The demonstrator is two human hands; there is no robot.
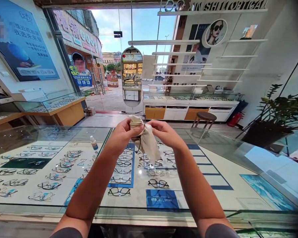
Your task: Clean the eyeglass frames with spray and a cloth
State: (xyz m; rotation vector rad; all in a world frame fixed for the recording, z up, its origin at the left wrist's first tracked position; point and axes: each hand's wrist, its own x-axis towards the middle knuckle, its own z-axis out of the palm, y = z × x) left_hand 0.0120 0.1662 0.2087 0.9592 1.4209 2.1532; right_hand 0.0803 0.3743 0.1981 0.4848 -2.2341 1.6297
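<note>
My left hand (121, 134) is closed around a beige cleaning cloth (150, 145), held up above the glass counter. The cloth is folded over a pair of eyeglasses (139, 145), whose dark thin frame shows only in part beneath and between my hands. Opposite, my right hand (165, 132) has its fingers pinched at the other side of the eyeglasses, against the cloth. The lenses are mostly hidden. A loose end of cloth hangs down between my wrists. Left of my hands, a small spray bottle (93, 142) with a white top stands upright on the counter.
The glass display counter (129, 209) spans the front, with several rows of eyeglasses (119, 191) under its top. Beyond it are an oval mirror (131, 76), a brown stool (206, 116), another display case (178, 98) and a potted plant (270, 125) at right.
</note>
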